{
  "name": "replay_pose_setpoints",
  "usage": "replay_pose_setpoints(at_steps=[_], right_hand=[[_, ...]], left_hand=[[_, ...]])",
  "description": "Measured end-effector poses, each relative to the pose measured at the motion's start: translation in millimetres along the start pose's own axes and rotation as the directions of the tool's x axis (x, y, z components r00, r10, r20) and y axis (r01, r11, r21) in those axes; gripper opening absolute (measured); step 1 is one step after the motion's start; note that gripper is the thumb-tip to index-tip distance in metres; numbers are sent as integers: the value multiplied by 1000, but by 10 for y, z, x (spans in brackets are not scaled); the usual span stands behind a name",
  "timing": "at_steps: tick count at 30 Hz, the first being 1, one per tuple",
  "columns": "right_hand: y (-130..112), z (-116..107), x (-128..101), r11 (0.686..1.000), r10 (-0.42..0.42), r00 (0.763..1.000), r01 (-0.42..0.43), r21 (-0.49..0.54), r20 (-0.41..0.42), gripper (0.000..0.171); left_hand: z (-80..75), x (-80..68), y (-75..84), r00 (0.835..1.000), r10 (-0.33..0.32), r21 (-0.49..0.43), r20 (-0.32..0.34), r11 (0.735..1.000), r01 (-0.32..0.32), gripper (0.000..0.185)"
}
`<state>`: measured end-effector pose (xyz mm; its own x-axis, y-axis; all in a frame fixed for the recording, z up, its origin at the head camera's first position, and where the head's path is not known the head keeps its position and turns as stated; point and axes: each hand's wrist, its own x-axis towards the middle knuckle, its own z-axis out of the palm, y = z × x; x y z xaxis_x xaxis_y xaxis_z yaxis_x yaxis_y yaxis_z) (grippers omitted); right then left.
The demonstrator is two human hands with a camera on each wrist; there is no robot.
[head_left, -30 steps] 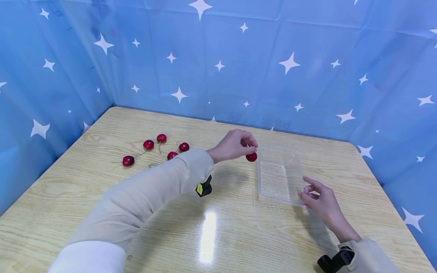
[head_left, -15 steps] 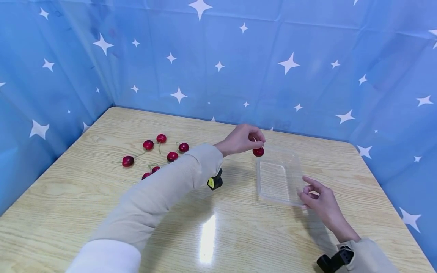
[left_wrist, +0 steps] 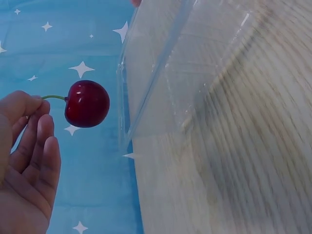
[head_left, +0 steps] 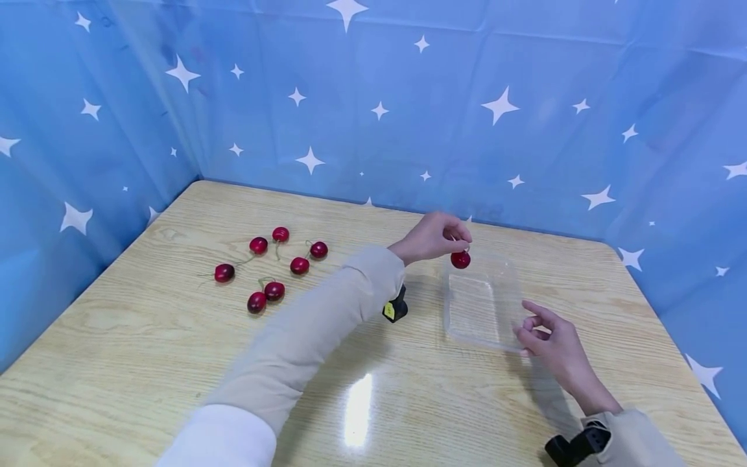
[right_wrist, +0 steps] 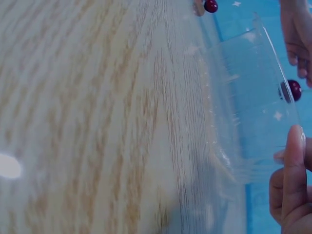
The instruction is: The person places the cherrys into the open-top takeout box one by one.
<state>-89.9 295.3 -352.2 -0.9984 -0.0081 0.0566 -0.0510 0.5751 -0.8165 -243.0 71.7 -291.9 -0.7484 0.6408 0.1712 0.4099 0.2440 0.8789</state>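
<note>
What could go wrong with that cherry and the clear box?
The left hand pinches the cherry only by its thin stem, so it might slip or snap off. The cherry hangs near the edge of the clear box, so if dropped it could miss and roll away. The right hand grips the clear box, and a tug might tip it.

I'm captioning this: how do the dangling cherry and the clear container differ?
The dangling cherry is dark red and round; the clear container is colourless and boxy. The small cherry hangs by its stem from the left hand; the larger container sits on the table, pinched by the right hand. Both are glossy.
</note>
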Motion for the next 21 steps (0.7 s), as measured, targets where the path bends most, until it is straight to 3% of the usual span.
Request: replay_pose_setpoints(at_steps=[4,11,21], right_hand=[[2,-8,0,1000,2,1000,-2,6,-2,51],[-8,-22,6,1000,4,1000,-5,-31,-11,50],[-16,-17,8,999,25,1000,-25,-31,0,52]], left_hand=[[108,57,-10,1000,-13,-13,2,1000,13,8],[296,101,11,999,20,7,27,1000,-20,8],[444,78,48,998,-62,21,19,998,61,5]])
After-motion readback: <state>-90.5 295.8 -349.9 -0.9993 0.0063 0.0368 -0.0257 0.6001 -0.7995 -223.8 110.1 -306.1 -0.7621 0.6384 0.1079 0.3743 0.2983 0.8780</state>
